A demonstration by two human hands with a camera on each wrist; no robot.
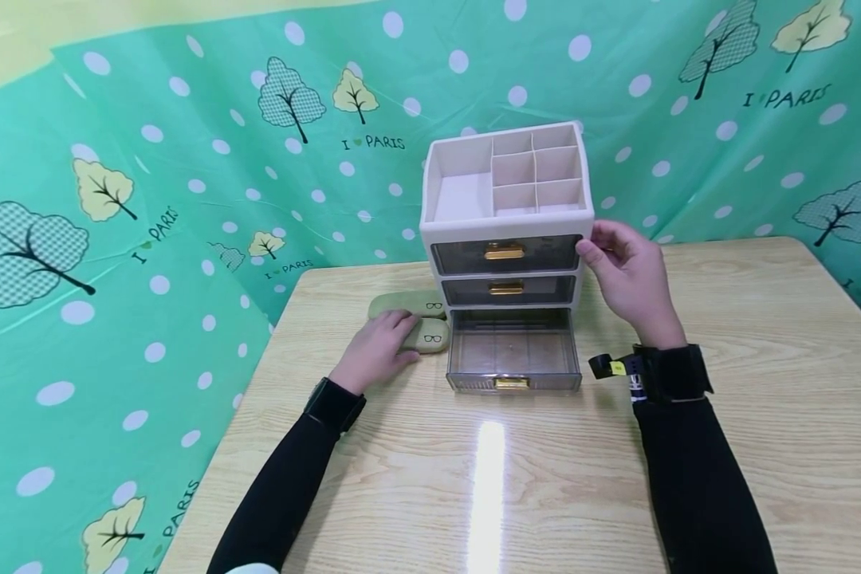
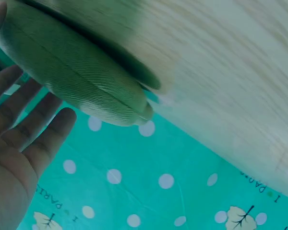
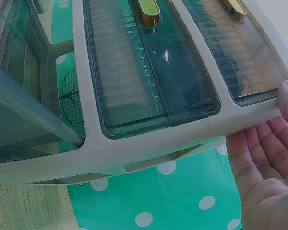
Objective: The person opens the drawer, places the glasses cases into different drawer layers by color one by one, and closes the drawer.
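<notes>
My left hand [image 1: 379, 349] reaches over the left end of a small green glasses case [image 1: 429, 336], marked with a glasses drawing. Its fingers look nearly straight in the left wrist view, beside a ribbed green case [image 2: 77, 67] with a seam. Just behind lies a longer green glasses case [image 1: 409, 302]. My right hand [image 1: 631, 275] grips the right front edge of a white desktop drawer organizer [image 1: 509, 227], thumb on the front and fingers along the side. The organizer's clear bottom drawer [image 1: 513, 359] is pulled out, with nothing inside; the two dark drawers above are closed.
The organizer's top has several compartments [image 1: 534, 171]. It stands on a light wooden table [image 1: 760, 399], near the back edge. Green dotted cloth [image 1: 373, 183] hangs behind and to the left. Both wrists wear black straps [image 1: 670, 373], the right one with a small device.
</notes>
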